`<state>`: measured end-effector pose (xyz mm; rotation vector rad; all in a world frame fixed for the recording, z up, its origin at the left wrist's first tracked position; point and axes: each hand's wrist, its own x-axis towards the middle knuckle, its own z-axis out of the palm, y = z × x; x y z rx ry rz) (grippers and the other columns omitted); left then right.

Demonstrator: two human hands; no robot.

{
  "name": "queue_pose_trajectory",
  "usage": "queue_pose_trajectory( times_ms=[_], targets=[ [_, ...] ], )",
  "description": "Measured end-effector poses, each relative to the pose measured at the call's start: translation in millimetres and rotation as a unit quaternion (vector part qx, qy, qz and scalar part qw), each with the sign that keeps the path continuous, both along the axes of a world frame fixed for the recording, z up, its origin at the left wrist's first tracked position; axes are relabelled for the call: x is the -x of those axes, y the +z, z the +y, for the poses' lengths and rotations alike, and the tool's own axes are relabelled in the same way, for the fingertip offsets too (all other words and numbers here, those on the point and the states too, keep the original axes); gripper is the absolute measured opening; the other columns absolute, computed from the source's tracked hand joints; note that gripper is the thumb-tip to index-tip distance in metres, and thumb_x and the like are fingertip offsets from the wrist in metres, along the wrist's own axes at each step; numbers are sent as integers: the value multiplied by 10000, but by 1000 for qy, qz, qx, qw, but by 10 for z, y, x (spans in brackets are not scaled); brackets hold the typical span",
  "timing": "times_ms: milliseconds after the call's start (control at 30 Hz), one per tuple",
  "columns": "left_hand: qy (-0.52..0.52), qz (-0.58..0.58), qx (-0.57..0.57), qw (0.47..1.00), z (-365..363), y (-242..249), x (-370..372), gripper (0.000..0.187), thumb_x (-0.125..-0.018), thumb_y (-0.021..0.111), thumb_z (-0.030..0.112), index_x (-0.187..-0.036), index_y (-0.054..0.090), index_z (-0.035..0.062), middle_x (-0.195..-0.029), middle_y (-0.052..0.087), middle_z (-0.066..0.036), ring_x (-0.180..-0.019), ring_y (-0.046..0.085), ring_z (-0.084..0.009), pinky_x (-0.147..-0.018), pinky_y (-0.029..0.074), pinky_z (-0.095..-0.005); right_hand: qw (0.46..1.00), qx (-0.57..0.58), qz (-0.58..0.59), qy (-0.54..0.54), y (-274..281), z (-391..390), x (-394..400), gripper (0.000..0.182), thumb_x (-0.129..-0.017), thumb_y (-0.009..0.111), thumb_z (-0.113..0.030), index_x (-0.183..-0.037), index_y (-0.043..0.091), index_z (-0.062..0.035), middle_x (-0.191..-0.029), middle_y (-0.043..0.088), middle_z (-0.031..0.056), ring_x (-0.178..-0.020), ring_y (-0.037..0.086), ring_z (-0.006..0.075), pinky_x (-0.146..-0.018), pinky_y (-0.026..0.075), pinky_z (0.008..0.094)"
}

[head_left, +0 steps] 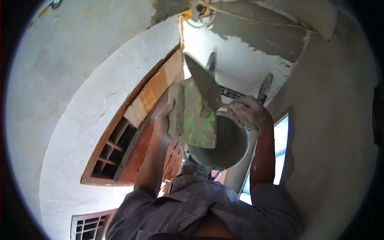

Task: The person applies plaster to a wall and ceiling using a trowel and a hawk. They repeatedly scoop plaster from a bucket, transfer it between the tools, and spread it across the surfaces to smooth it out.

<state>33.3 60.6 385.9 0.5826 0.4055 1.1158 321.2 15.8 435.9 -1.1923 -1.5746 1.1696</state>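
Note:
My left hand (pixel 165 116) grips the left edge of a green plastering float (pixel 196 134), whose face is smeared with grey mortar. Its fingers are partly hidden by the float. In my right hand (pixel 250 112) is the handle of a pointed trowel (pixel 200 76); the fingers are wrapped round it. The grey blade points up and left, lying over or just in front of the float's upper right part. Below both tools a round bucket (pixel 244 150) shows grey mortar inside, partly covered by the float.
A dark metal frame (pixel 234 93) stands beyond my hands. On the left are a wooden window frame (pixel 108 162) with bars and a strip of cardboard (pixel 154 90). Grey plastered wall (pixel 332 132) rises on the right. A rope (pixel 256 19) runs along the top.

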Motion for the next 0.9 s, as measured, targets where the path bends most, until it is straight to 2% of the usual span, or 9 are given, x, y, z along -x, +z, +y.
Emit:
queue_pose_trajectory(
  times_ms=[67,167,267,400,467,600,667,800,900],
  targets=[
    [20,-4,-10,1000,91,83,136,525,-963,516,304,-1375,424,-8,-1291,555,-184,-1118,604,-297,-959,502,-422,996,78,-36,-2,-36,17,-52,268,-915,530,-204,-773,626,2,-527,491,34,-433,457,123,-443,388,290],
    [75,0,-52,996,208,175,340,523,-969,511,310,-1374,424,-8,-1287,553,-177,-1143,586,-284,-982,481,-412,986,12,-135,-93,-315,57,-332,262,-908,535,-207,-805,633,14,-572,529,38,-465,493,121,-466,409,283],
    [218,59,-141,964,296,228,381,496,-991,490,296,-1368,426,-20,-1257,559,-145,-1142,558,-228,-1006,431,-369,976,-110,-122,-143,-157,-35,-180,210,-873,556,-136,-896,651,50,-673,547,30,-591,504,101,-527,402,265],
    [347,87,-213,909,371,344,281,488,-1004,481,302,-1359,434,-31,-1251,542,-111,-1110,509,-167,-996,387,-322,896,-331,-226,-192,-14,-71,93,202,-798,693,-95,-947,667,39,-821,592,84,-716,569,175,-618,461,320],
    [359,92,-240,897,321,479,254,487,-1001,494,301,-1357,436,-26,-1249,541,-104,-1114,503,-164,-996,385,-320,859,-385,-264,-210,-95,-36,52,248,-745,763,-88,-963,697,12,-912,617,120,-781,606,246,-676,497,373],
    [476,179,-245,825,366,255,277,467,-988,515,240,-1348,437,-47,-1228,565,-144,-1140,543,-225,-984,433,-352,798,-464,-279,-263,-176,16,14,230,-723,775,-90,-926,705,-8,-904,617,95,-816,604,268,-700,493,392],
    [351,125,-298,879,189,307,209,517,-969,548,260,-1383,400,-14,-1241,542,-86,-1101,515,-168,-974,412,-344,787,-470,-271,-295,-138,20,-25,207,-705,782,-90,-874,693,-12,-894,619,97,-826,608,274,-701,487,391],
    [246,275,-507,779,-69,485,172,705,-924,562,457,-1364,397,-68,-1264,537,-146,-1133,521,-210,-963,418,-339,750,-530,-173,-356,-80,44,-215,237,-747,738,-76,-946,654,20,-883,607,113,-745,593,252,-645,468,336],
    [235,283,-432,824,-314,271,-17,732,-891,590,533,-1311,441,-48,-1204,539,-116,-1081,511,-200,-927,418,-331,721,-512,-86,-459,259,-22,-436,199,-837,674,-108,-965,640,41,-827,590,98,-698,550,177,-601,442,308]
  ],
)
